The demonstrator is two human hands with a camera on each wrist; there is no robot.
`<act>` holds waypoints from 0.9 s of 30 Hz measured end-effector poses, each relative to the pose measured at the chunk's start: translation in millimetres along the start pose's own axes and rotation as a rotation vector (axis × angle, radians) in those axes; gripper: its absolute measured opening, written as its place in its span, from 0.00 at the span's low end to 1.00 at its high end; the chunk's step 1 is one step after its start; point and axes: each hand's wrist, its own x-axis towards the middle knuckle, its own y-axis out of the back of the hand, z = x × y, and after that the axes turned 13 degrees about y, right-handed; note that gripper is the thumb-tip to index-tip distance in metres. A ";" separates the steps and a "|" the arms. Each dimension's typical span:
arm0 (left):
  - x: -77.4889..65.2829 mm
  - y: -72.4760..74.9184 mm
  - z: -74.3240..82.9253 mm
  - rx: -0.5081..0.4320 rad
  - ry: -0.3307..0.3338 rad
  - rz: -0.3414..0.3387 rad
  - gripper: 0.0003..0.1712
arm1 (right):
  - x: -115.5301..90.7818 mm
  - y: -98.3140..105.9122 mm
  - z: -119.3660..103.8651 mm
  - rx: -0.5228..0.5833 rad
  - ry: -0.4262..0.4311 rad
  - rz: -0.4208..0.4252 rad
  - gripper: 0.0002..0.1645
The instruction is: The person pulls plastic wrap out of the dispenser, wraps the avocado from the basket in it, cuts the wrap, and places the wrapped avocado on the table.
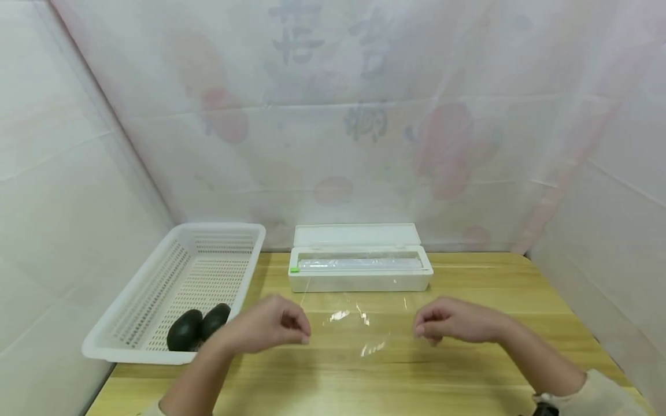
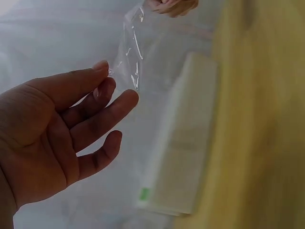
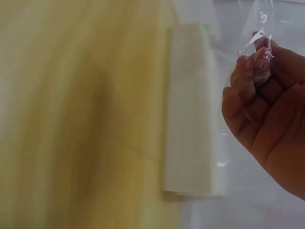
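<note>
A clear sheet of cling film (image 1: pixel 372 323) spans the space between the two hands, above the wooden table. My left hand (image 1: pixel 273 326) pinches one corner between thumb and index finger; in the left wrist view the other fingers of this hand (image 2: pixel 71 124) are loosely bent. On the other side my right hand (image 1: pixel 460 320) grips the opposite corner, and the right wrist view shows film (image 3: pixel 259 36) bunched over its fingertips. Behind the hands stands a white cling film box (image 1: pixel 359 283), its lid (image 1: pixel 358 236) raised and a film roll (image 1: pixel 359 264) inside.
To the left is a white plastic basket (image 1: pixel 210 280) with two dark oval fruits (image 1: pixel 184 330), which look like avocados, in its near end. A small green piece (image 1: pixel 294 270) sits at the box's left front edge. Printed cloth (image 1: pixel 333 144) hangs behind the table (image 1: pixel 499 277).
</note>
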 end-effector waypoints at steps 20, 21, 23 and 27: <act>-25.9 -87.5 -77.3 -0.176 0.085 -0.223 0.06 | -20.9 -92.6 35.6 0.054 -0.052 -0.110 0.11; -25.7 -88.3 -77.2 -0.167 0.079 -0.220 0.07 | -21.6 -94.2 37.2 0.074 -0.065 -0.099 0.11; -25.3 -88.8 -77.0 -0.148 0.078 -0.206 0.08 | -22.3 -96.8 39.5 0.030 -0.056 -0.078 0.10; -25.2 -83.5 -77.6 -0.139 0.101 -0.207 0.11 | -23.3 -99.3 39.1 -0.087 -0.020 -0.026 0.09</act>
